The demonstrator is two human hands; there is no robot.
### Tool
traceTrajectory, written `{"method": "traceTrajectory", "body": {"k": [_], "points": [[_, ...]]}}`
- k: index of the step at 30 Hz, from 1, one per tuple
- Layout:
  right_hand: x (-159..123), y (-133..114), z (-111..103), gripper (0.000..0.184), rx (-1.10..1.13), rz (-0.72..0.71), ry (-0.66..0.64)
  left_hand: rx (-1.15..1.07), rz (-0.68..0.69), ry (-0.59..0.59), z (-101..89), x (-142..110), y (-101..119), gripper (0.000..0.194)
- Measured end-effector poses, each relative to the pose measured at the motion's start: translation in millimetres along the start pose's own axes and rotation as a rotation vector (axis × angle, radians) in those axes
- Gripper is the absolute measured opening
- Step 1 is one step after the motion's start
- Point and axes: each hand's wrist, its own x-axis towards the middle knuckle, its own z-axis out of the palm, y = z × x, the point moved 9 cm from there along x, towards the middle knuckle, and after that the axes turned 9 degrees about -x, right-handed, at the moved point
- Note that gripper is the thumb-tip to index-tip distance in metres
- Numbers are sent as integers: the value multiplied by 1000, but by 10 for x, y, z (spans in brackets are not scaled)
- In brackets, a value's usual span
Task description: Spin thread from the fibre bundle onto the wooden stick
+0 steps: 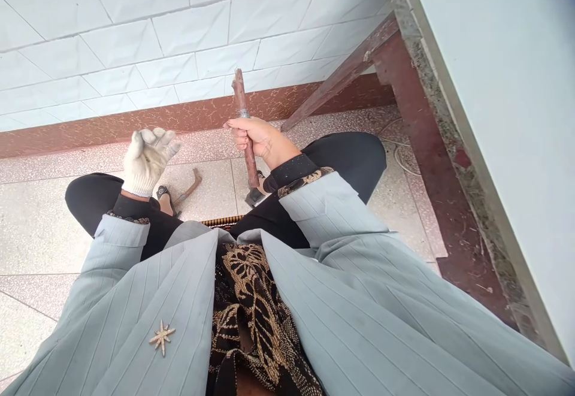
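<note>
My left hand [147,159] wears a white knitted glove. It is raised above my left knee with the palm up and the fingers loosely spread, holding nothing. My bare right hand [260,136] is wrapped round a brown wooden stick [239,91], which stands nearly upright in the picture. Just above my fingers, thin wire [242,113] is wound round the stick. Its lower end reaches down near my right shoe [255,196]. Between my feet and nearer the left shoe [163,192], a bent piece of branch [192,186] lies on the floor.
In front of me a white tiled wall [188,36] meets a brown skirting [193,111]. On the right stand a table with a pale top [507,84] and a dark red wooden frame [431,156]. A pale cable [399,155] lies on the speckled floor [40,222] beside it.
</note>
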Motion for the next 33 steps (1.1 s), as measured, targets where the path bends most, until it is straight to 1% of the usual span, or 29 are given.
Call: {"method": "traceTrajectory", "body": {"k": [2,5,7,9,12,14,15,16,18,20,22,24,26,27,28,30,31,32,33], "points": [[21,-6,-41,16,6,-8,17,-102,-44,26,-44,0,-8,44],[23,-57,-110,22,28,-42,44,-257,-171,31,-88,-17,-45,45],[10,-99,-150,26,46,-65,60,-275,-253,30,-114,-33,-68,45],[-5,-126,-163,27,54,-75,68,-255,-294,24,-127,-39,-82,43],[-19,-113,-106,25,33,-59,39,-239,-251,23,-118,-22,-76,32],[-22,-73,-62,22,-16,-33,32,-235,-170,23,-89,-12,-50,20],[-22,-49,-41,21,-47,-19,29,-229,-121,15,-66,-12,-30,18],[-23,-22,-19,20,-80,-3,23,-218,-73,0,-39,-15,-9,22],[-27,34,31,22,-163,31,-5,-176,4,-46,13,-26,21,36],[-42,76,64,26,-292,57,-28,-92,47,-93,30,-25,24,48],[-66,91,75,30,-447,68,-37,54,67,-121,-6,-4,11,59],[-96,83,92,30,-580,64,-63,282,85,-111,-91,33,11,70],[-131,85,134,30,-673,63,-135,626,83,-73,-184,70,23,79],[-150,90,154,31,-707,65,-178,835,74,-51,-222,85,33,79],[-171,99,173,31,-729,69,-223,1054,58,-40,-245,97,39,75],[-215,109,203,31,-719,72,-310,1458,9,-69,-254,112,20,57],[-234,99,208,30,-687,65,-340,1614,-15,-105,-248,117,-3,48],[-247,76,202,28,-639,51,-356,1728,-38,-148,-245,121,-31,45],[-253,38,181,27,-579,33,-358,1803,-62,-187,-251,125,-60,49]]}}
